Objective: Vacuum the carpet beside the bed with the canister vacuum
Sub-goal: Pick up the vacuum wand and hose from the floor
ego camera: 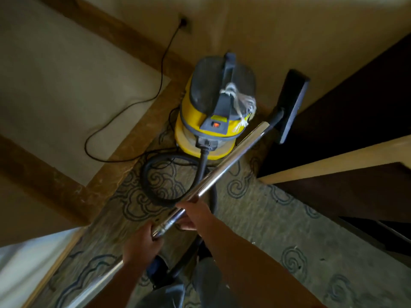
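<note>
A yellow canister vacuum [209, 116] with a grey lid stands upright on the patterned carpet [266, 210], its orange switch lit. A shiny metal wand [224, 167] runs diagonally from my hands up to the black floor nozzle [291, 107], which sits beside the canister against dark furniture. My left hand [142, 243] grips the wand's lower end. My right hand [195, 214] wraps the wand a little higher. A black hose [153, 178] loops from the canister's front across the carpet toward my legs.
A black power cord [124, 112] trails over the pale floor to a wall socket [183, 22]. Dark wooden furniture [355, 112] with a light edge stands on the right. A white surface [24, 267] fills the lower left corner.
</note>
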Demonstrator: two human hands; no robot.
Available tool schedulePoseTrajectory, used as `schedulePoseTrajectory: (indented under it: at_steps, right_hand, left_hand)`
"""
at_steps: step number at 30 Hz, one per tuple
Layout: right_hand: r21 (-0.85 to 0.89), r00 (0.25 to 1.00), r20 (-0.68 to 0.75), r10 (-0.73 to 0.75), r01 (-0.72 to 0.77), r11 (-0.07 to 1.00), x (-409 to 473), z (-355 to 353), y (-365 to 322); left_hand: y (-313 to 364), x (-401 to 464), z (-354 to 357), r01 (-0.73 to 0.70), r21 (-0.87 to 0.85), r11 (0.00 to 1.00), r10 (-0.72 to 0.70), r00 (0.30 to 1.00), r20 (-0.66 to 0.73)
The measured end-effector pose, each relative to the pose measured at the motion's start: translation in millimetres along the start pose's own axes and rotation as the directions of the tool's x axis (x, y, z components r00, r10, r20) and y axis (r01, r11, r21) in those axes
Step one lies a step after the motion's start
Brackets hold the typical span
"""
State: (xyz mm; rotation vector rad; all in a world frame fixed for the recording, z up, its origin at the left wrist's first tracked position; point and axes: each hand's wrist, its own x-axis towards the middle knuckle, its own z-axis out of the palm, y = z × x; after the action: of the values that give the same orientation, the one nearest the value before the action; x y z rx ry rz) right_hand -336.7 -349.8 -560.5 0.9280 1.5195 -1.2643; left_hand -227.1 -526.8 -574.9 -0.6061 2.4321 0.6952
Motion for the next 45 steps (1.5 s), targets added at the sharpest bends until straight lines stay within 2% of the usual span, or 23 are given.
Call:
schedulePoseTrajectory:
  at_steps: [6,11,14,18,21,25,32,37,39,42,45]
  right_hand:
    - [-0.014,0.956,-0.208,-0.207,0.208,0.978,-92.7,-10.6,-47.7]
    - [0.073,0.882,-0.331,-0.336,0.379,0.922,-178.9,-17.5,-103.0]
    - [0.059,0.776,-0.465,-0.427,0.508,0.859,-234.0,-19.6,-136.2]
    - [0.1,0.606,-0.619,-0.499,0.691,0.716,-321.2,-27.1,-182.0]
    - [0.18,0.545,-0.676,-0.496,0.775,0.606,-378.8,-25.7,-207.0]
    - [0.104,0.351,-0.791,-0.501,0.884,0.456,-459.9,-48.4,-221.7]
    - [-0.046,0.148,-0.844,-0.515,0.937,0.345,-581.1,-107.9,-223.5]
    - [-0.152,0.035,-0.853,-0.52,0.938,0.312,-627.1,-139.7,-214.7]
    - [-0.203,-0.002,-0.853,-0.522,0.923,0.328,-639.5,-151.4,-206.0]
    - [-0.283,-0.009,-0.828,-0.56,0.87,0.403,-656.0,-164.5,-193.6]
    - [-0.41,-0.006,-0.778,-0.628,0.763,0.5,-673.6,-177.4,-173.5]
  left_hand:
    - [68.6,-48.4,-66.6,-0.083,-0.088,0.993,0.069,0.987,-0.148]
    - [123.4,-66.9,-142.2,-0.193,-0.083,0.978,0.178,0.97,-0.163]
    - [158.5,-75.3,-193.7,-0.305,-0.076,0.949,0.282,0.933,-0.222]
    - [214.4,-94.9,-256.2,-0.466,-0.386,0.796,0.405,0.884,-0.232]
    - [256.1,-117.9,-287.6,-0.552,-0.382,0.742,0.496,0.834,-0.242]
    - [312.7,-185.1,-320.8,-0.667,-0.417,0.618,0.553,0.745,-0.372]
    - [394.2,-291.3,-353.2,-0.745,-0.462,0.482,0.589,0.665,-0.458]
    - [429.5,-336.8,-352.5,-0.738,-0.55,0.39,0.604,0.656,-0.452]
    - [438.7,-358.6,-348.2,-0.69,-0.618,0.376,0.613,0.685,-0.393]
    - [448.7,-384.8,-337.2,-0.609,-0.712,0.349,0.629,0.716,-0.304]
    - [452.8,-418.4,-320.9,-0.49,-0.816,0.306,0.692,0.703,-0.163]
